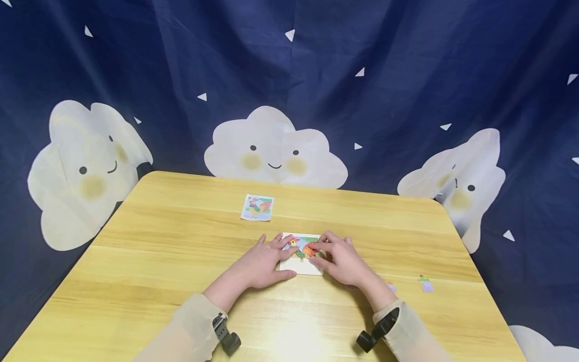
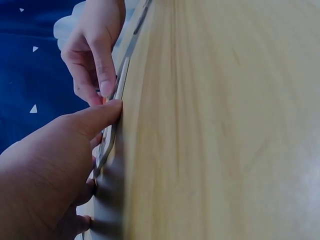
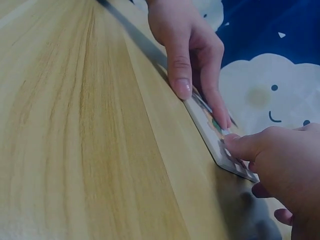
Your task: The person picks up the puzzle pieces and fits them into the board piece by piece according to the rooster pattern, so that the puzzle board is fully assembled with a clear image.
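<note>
A small white jigsaw tray (image 1: 300,268) lies on the table between both hands, its upper part filled with colourful pieces that form part of a bird picture. Fingers spread, the left hand (image 1: 264,264) rests over the tray's left side, with its thumb on the front edge. At the right side, the right hand (image 1: 345,259) pinches an orange-red puzzle piece (image 1: 310,249) between thumb and fingers, right at the picture. That piece is partly hidden by the fingers. In the right wrist view the left thumb (image 3: 182,82) sits on the tray's rim.
A square picture card (image 1: 258,207) of a colourful bird lies behind the tray. To the right lie a green-and-lilac loose piece (image 1: 425,283) and another piece (image 1: 391,286) partly hidden by the right wrist. A dark blue curtain with clouds hangs behind the wooden table (image 1: 149,241).
</note>
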Demonstrator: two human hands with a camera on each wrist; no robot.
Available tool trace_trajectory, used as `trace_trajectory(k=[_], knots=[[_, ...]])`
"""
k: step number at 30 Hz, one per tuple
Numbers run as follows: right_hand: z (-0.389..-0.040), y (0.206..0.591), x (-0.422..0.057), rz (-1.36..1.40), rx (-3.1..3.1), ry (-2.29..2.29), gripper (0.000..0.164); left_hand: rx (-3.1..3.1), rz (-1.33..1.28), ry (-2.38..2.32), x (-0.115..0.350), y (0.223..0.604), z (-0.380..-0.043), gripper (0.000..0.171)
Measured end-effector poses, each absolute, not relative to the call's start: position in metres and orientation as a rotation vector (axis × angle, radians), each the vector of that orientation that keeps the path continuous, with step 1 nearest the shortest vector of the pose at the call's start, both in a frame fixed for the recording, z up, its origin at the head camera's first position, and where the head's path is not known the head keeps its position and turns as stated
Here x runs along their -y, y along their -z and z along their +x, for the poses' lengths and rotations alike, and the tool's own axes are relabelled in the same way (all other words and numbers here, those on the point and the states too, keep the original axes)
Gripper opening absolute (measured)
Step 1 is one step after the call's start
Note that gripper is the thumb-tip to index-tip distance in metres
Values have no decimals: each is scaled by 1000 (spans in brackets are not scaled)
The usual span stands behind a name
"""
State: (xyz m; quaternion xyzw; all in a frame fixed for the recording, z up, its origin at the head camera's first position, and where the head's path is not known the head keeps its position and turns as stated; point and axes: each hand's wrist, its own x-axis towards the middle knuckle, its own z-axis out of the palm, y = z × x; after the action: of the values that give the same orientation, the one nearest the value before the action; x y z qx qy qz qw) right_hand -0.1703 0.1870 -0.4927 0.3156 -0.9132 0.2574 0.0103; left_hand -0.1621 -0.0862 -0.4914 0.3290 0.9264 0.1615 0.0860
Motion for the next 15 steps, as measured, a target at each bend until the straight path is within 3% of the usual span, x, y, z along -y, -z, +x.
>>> trace_trajectory(k=[15], knots=[[-171, 495, -184, 956, 2849, -773, 38, -2839, 1028, -178, 70, 479, -155, 75]])
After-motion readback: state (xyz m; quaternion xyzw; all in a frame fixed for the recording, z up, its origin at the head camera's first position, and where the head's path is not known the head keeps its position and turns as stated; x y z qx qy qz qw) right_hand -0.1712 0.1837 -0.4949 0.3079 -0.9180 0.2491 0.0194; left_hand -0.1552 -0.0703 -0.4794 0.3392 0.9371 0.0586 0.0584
